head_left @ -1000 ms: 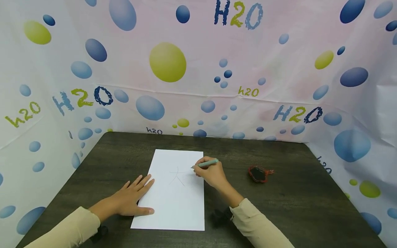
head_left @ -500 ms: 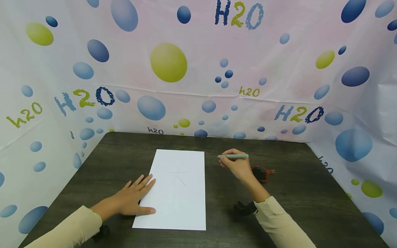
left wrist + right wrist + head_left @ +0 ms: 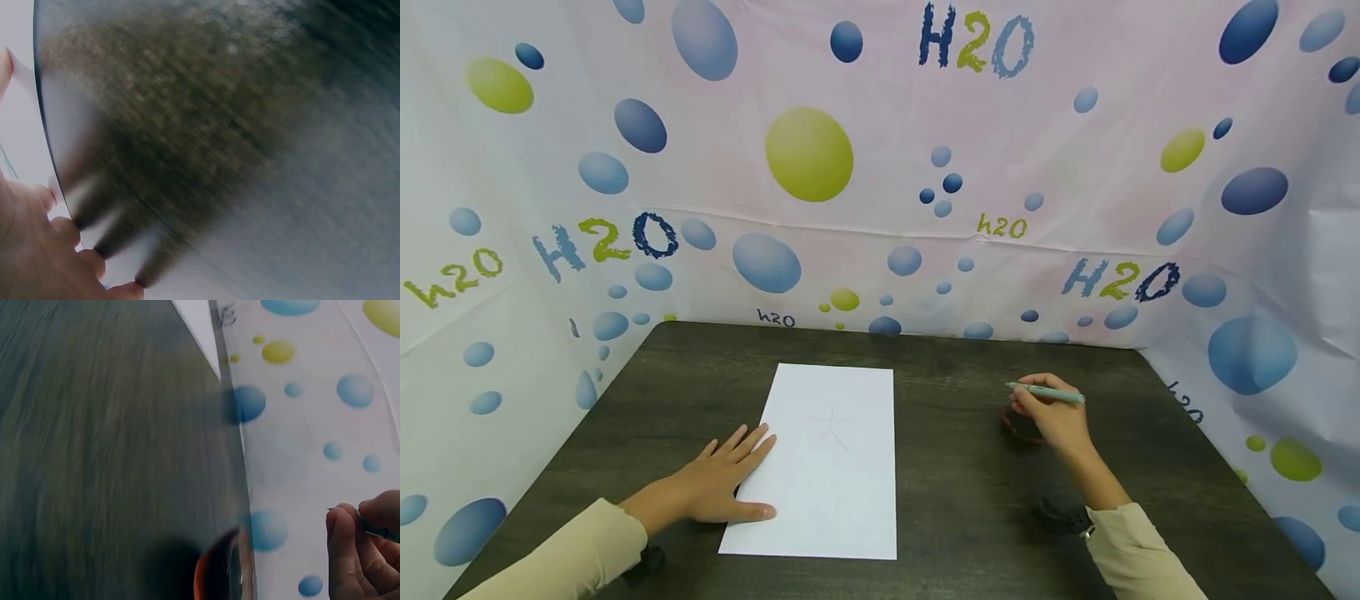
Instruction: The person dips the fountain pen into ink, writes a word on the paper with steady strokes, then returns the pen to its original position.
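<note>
A white sheet of paper (image 3: 820, 508) lies on the dark table, with a few thin strokes (image 3: 832, 429) drawn on its upper half. My left hand (image 3: 722, 479) rests with spread fingers across the sheet's left edge; the left wrist view shows several of its fingertips (image 3: 90, 262). To the right of the paper, my right hand (image 3: 1056, 425) pinches a pale green pen (image 3: 1056, 393), its tip pointing left. The right wrist view catches the pen's barrel (image 3: 382, 533) between thumb and fingers. In the head view this hand partly covers a red-rimmed dark object (image 3: 1017, 432).
The dark wooden table (image 3: 947, 467) reaches back to a white backdrop (image 3: 895, 108) with blue and green dots and H2O lettering. A dark band (image 3: 1063, 518) sits at the right wrist. The red-rimmed object (image 3: 203, 575) also appears low in the right wrist view.
My right hand has left the paper and moved right with the pen, coming over the red-rimmed object. My left hand has stayed at the sheet's left edge.
</note>
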`<state>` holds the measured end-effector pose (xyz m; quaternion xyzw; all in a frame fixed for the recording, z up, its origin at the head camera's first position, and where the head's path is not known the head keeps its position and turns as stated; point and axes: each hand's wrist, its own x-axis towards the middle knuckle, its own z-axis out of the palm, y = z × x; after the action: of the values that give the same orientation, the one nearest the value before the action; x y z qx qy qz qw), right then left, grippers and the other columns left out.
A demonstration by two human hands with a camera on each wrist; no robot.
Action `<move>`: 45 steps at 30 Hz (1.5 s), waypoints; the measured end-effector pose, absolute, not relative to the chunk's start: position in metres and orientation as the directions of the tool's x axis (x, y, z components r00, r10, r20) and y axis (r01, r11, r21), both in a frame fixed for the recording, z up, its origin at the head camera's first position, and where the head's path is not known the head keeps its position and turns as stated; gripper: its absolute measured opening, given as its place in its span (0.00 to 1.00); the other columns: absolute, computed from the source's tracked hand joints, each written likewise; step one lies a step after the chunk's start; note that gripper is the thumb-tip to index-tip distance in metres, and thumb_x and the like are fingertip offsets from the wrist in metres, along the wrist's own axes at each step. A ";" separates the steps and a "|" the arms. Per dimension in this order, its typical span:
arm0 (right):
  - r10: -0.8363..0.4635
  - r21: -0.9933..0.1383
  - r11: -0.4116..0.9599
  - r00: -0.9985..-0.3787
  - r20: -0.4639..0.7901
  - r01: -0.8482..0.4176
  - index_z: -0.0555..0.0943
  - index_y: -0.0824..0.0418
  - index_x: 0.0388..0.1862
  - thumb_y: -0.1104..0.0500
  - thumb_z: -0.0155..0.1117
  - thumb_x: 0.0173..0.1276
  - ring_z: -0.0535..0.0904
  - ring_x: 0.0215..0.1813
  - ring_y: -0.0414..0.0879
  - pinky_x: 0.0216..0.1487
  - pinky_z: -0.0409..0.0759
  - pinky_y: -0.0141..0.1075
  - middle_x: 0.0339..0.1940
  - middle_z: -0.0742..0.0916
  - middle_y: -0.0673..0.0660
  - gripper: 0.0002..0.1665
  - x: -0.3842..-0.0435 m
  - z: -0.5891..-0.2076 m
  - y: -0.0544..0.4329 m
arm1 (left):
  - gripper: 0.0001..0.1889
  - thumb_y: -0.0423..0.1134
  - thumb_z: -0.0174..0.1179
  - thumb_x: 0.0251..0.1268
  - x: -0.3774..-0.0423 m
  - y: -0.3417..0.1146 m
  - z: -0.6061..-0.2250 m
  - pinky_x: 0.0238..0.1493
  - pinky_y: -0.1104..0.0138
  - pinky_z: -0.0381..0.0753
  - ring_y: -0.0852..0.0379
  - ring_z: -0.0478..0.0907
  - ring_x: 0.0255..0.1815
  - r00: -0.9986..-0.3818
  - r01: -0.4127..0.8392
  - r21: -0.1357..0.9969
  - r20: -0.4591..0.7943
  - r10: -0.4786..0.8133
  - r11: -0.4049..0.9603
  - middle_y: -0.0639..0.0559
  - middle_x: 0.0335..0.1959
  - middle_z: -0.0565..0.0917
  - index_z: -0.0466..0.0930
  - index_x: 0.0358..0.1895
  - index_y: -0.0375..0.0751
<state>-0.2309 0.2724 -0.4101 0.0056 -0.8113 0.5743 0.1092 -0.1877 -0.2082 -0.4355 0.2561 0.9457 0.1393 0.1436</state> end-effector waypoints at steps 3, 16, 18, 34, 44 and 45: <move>0.140 -0.906 0.401 -0.967 0.210 -0.139 0.75 0.72 0.51 0.62 0.61 0.69 0.85 0.33 0.37 0.36 0.85 0.36 0.37 0.87 0.63 0.17 -0.227 -0.412 0.284 | 0.55 0.74 0.55 0.53 -0.188 -0.209 -0.436 0.63 0.29 0.42 0.32 0.43 0.75 -0.829 0.445 0.329 -0.199 0.522 0.833 0.40 0.78 0.46 0.50 0.76 0.40; 0.137 -0.804 0.556 -0.930 0.340 -0.212 0.79 0.71 0.50 0.67 0.61 0.68 0.86 0.35 0.39 0.37 0.85 0.36 0.40 0.86 0.70 0.13 -0.211 -0.431 0.317 | 0.55 0.73 0.56 0.53 -0.187 -0.209 -0.436 0.63 0.29 0.43 0.31 0.43 0.75 -0.831 0.444 0.336 -0.193 0.522 0.831 0.39 0.77 0.47 0.51 0.76 0.39; 0.137 -0.788 0.579 -0.928 0.345 -0.208 0.79 0.71 0.50 0.67 0.60 0.69 0.86 0.34 0.38 0.37 0.84 0.36 0.40 0.87 0.69 0.13 -0.210 -0.433 0.319 | 0.55 0.73 0.56 0.53 -0.187 -0.210 -0.437 0.63 0.29 0.43 0.31 0.43 0.75 -0.831 0.442 0.337 -0.194 0.521 0.831 0.39 0.77 0.47 0.51 0.76 0.39; -0.021 -0.997 -0.011 -0.997 0.075 -0.075 0.55 0.65 0.76 0.64 0.42 0.78 0.82 0.48 0.34 0.52 0.79 0.31 0.50 0.84 0.46 0.29 -0.204 -0.433 0.336 | 0.55 0.73 0.56 0.53 -0.187 -0.210 -0.439 0.63 0.29 0.43 0.31 0.43 0.75 -0.829 0.449 0.336 -0.189 0.527 0.828 0.40 0.78 0.47 0.50 0.76 0.39; -0.177 -0.958 -0.283 -0.980 0.088 -0.034 0.78 0.46 0.56 0.64 0.43 0.78 0.84 0.48 0.40 0.46 0.81 0.29 0.50 0.86 0.50 0.20 -0.206 -0.431 0.349 | 0.54 0.72 0.56 0.54 -0.186 -0.208 -0.436 0.63 0.29 0.43 0.31 0.43 0.75 -0.829 0.449 0.339 -0.189 0.527 0.827 0.39 0.77 0.47 0.51 0.76 0.39; -0.170 -0.966 -0.257 -0.982 0.077 -0.031 0.76 0.49 0.58 0.65 0.44 0.78 0.85 0.47 0.40 0.46 0.82 0.29 0.50 0.87 0.49 0.19 -0.206 -0.431 0.351 | 0.54 0.72 0.56 0.54 -0.186 -0.208 -0.436 0.63 0.28 0.44 0.31 0.43 0.75 -0.828 0.450 0.339 -0.188 0.528 0.826 0.39 0.77 0.47 0.51 0.76 0.39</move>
<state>-0.2063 0.3509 -0.4311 0.0828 -0.6081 0.7883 -0.0441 -0.1863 -0.2077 -0.4359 0.2584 0.9456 0.1415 0.1383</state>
